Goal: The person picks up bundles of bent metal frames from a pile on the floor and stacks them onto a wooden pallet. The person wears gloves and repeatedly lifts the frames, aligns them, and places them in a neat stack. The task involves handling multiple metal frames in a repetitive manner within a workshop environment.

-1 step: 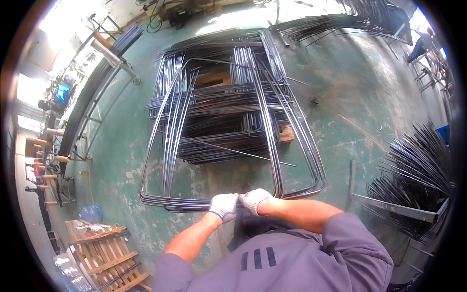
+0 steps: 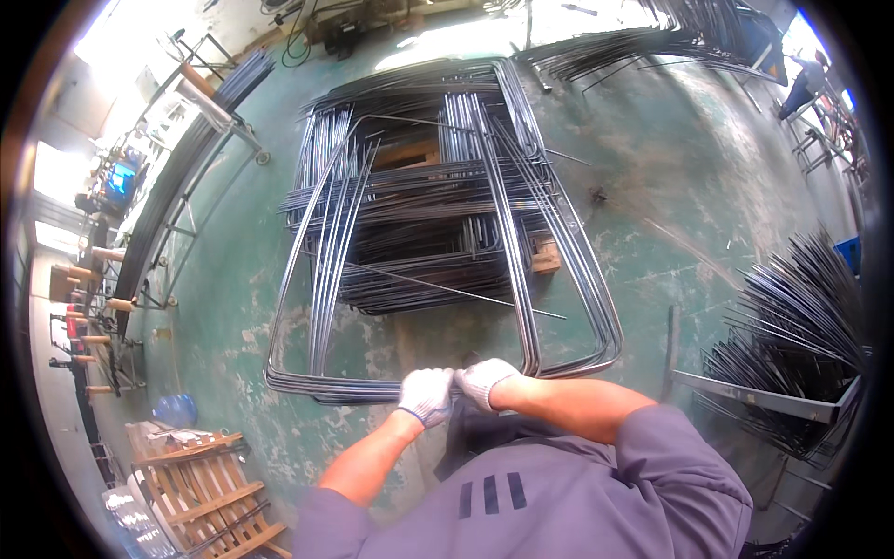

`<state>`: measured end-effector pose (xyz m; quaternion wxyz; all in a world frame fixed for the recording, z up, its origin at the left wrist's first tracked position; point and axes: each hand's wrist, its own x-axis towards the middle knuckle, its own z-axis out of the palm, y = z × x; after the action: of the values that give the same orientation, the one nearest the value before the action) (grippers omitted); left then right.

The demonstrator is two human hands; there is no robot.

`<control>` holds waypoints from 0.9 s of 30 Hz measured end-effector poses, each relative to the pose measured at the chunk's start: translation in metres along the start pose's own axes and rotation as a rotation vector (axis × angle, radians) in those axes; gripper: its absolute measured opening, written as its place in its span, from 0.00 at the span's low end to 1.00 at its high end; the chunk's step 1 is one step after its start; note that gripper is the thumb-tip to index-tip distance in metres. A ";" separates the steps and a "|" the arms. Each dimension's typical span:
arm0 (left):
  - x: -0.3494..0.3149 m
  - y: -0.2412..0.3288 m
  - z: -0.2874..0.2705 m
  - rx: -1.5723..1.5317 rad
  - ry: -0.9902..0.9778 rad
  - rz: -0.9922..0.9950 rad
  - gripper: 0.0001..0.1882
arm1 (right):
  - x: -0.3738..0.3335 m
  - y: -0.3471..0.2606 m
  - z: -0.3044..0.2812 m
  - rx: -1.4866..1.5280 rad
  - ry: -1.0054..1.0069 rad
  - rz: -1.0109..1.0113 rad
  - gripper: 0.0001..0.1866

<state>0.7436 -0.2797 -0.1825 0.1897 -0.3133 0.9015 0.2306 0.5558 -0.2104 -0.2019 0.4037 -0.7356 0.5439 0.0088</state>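
Observation:
Both my hands wear white knit gloves and sit side by side at the near end of a bundle of bent metal rod frames. My left hand is closed around the near bars, and my right hand grips them just to its right, close to my body. The frames have rounded corners and reach away from me, their far part resting over a large stack of similar frames. A loose thin rod lies slantwise across the stack. My gloves cover the bars where I grip.
Wood blocks show under the stack. A wooden pallet and a blue water jug are at left, below a long wheeled rack. Bins of rods stand at right, and a person is far right.

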 end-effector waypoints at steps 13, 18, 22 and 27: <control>-0.210 0.160 -0.031 -1.646 1.690 -0.151 0.32 | -0.221 -0.116 -0.099 -0.111 -0.005 -0.179 0.11; -0.272 0.152 -0.081 -1.934 1.898 0.135 0.23 | -0.299 -0.188 -0.127 -0.321 0.090 -0.201 0.10; -0.291 0.163 -0.039 -2.389 1.568 0.442 0.28 | -0.368 -0.223 -0.121 -0.404 0.168 -0.161 0.10; -0.299 0.370 -0.088 -2.107 1.115 0.937 0.29 | -0.487 -0.212 -0.078 -0.247 0.269 -0.048 0.11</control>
<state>0.7037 0.0735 0.1454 -0.6494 -0.0194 0.2651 0.7125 0.4949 0.1467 0.1949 0.2342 -0.7869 0.5700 -0.0326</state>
